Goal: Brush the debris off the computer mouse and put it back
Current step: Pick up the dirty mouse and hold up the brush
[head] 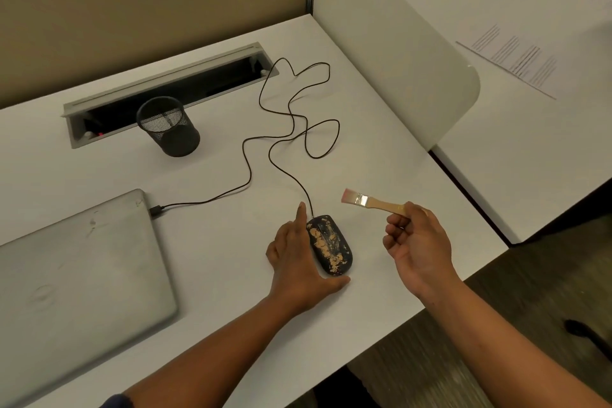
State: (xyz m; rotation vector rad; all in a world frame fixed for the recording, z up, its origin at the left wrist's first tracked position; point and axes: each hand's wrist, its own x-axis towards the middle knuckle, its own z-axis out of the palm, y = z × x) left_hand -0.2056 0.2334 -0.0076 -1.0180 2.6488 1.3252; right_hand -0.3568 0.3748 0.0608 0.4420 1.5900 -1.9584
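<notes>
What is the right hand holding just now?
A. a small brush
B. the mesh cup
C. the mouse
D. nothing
A: the right hand grips the wooden handle of a small brush, held in the air beside the mouse, which lies on the desk against the left hand.

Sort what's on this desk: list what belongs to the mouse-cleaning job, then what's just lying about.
Job: computer mouse with tan debris, its cable, brush in the right hand, left hand beside the mouse.

Lying about: closed laptop, mesh pen cup, printed papers.
</notes>
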